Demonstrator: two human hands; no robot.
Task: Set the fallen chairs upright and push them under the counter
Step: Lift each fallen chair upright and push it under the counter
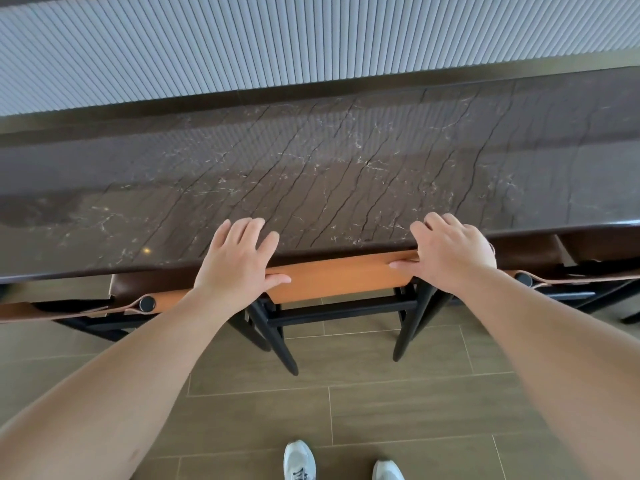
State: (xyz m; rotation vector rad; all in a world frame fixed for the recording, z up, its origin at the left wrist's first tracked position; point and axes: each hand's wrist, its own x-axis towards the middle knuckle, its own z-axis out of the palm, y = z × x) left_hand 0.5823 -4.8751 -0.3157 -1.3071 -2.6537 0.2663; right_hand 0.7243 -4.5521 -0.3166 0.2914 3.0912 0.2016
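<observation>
Counter [311,174] spans 9-to-3 across the view; middle chair [341,277] stands upright at 6 of it, tan backrest long axis parallel to and just beside the counter edge, seat tucked under. Neighbor chairs at 9 [86,306] and 3 [568,271] close by, tiled floor [381,403] free toward 6. Left hand [235,263] and right hand [450,252] rest on the backrest top, fingers straight, not curled around it.
</observation>
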